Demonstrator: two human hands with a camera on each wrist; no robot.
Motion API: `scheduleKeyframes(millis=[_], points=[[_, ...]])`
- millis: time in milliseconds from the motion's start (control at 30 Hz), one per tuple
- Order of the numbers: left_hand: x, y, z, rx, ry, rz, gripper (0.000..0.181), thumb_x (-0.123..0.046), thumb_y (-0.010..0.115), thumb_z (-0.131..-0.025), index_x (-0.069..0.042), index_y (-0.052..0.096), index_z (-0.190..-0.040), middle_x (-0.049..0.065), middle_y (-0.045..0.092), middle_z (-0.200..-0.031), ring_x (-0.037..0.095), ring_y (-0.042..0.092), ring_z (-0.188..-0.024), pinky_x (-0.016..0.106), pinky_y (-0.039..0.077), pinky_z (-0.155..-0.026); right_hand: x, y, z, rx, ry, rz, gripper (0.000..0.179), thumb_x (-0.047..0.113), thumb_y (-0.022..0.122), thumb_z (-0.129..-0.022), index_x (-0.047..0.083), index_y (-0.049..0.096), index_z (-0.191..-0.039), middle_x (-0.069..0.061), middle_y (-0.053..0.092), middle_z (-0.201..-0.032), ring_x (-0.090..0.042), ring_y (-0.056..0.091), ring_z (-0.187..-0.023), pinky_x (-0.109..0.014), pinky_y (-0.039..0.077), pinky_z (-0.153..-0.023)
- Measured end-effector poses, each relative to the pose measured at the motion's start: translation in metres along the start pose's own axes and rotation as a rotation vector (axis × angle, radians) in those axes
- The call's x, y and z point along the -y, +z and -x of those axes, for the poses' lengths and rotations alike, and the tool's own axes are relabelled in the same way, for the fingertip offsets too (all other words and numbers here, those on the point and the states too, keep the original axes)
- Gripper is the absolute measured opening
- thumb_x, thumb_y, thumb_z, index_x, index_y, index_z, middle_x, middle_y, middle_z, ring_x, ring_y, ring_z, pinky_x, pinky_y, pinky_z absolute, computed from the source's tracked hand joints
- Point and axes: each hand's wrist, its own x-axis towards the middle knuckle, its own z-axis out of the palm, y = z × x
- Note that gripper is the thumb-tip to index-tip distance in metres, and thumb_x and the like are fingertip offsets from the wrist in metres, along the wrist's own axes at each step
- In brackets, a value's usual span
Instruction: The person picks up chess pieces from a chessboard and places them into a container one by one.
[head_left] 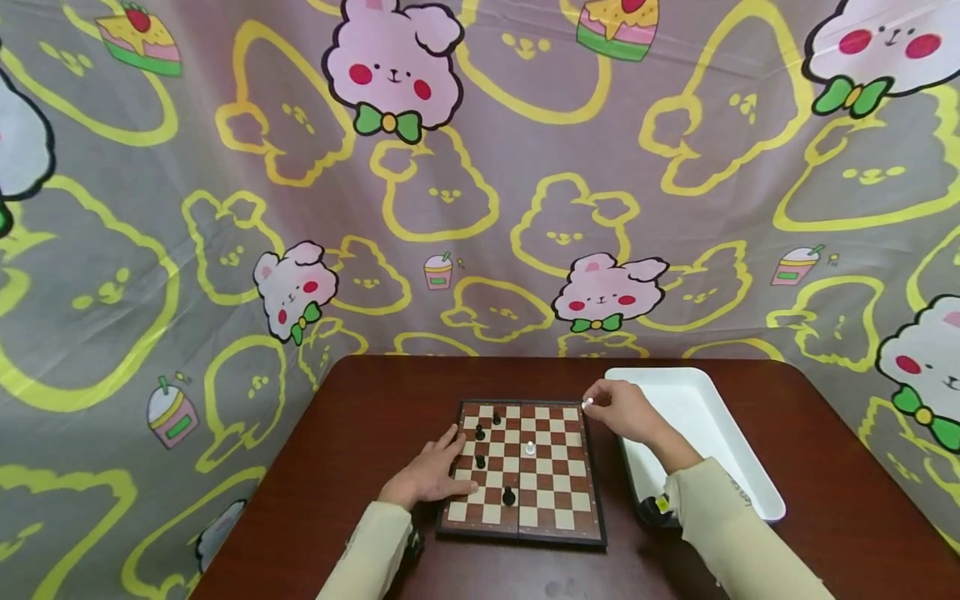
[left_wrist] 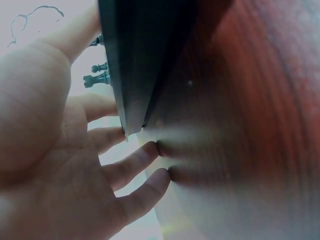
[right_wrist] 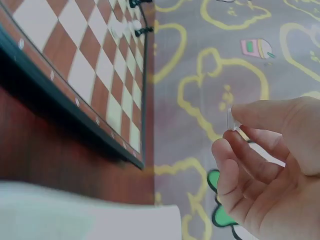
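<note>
A folding chessboard [head_left: 555,521] lies on the table with several black chess pieces [head_left: 509,497] on its left half and a white chess piece [head_left: 530,448] near the middle. My left hand [head_left: 429,471] rests at the board's left edge, thumb over the squares; two fingertips [left_wrist: 161,176] reach the tabletop in the left wrist view. Above the board's far right corner, my right hand [head_left: 630,412] pinches a small white chess piece [right_wrist: 231,120] between thumb and finger. Its exact kind is hard to tell. A black rook [left_wrist: 96,80] shows beyond the board's edge.
A white tray [head_left: 738,442] stands right of the board, partly under my right forearm. The dark red wooden table [head_left: 375,400] runs around both. A grey curtain [head_left: 480,250] with yellow cartoon outlines hangs behind the table and along its sides.
</note>
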Motion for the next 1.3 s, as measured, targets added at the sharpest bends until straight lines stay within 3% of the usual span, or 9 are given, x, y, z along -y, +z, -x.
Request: scheduleKeyframes(millis=[400,900,1300], points=[[0.001,0.002,0.001,-0.008,0.011,-0.004,0.088,-0.051,0.066,-0.084,-0.006,0.028,-0.150,0.014,0.012,-0.156,0.045,0.023,-0.135,0.058,0.034,-0.096,-0.026,-0.038,0.008,-0.055,-0.041,0.026,0.005,0.011,0.067,-0.086,0.006,0.067,-0.087,-0.004,0.065,-0.083,-0.021,0.062,-0.075,-0.033,0.047,-0.058],[-0.001,-0.002,0.003,-0.003,0.007,-0.010,0.088,-0.051,0.066,-0.084,-0.007,0.027,-0.150,0.013,0.012,-0.157,0.045,0.023,-0.135,0.059,0.034,-0.096,-0.065,-0.057,0.014,-0.035,0.014,0.032,0.008,0.011,0.068,-0.085,0.004,0.067,-0.087,-0.005,0.064,-0.082,-0.017,0.059,-0.074,-0.033,0.045,-0.062],[0.002,0.000,0.000,0.000,-0.012,-0.015,0.089,-0.054,0.065,-0.083,-0.010,0.027,-0.150,0.010,0.011,-0.157,0.043,0.022,-0.136,0.058,0.034,-0.097,-0.100,-0.060,0.017,-0.001,0.070,0.048,0.012,0.012,0.067,-0.086,0.000,0.067,-0.089,-0.004,0.065,-0.077,-0.015,0.058,-0.070,-0.032,0.044,-0.061]])
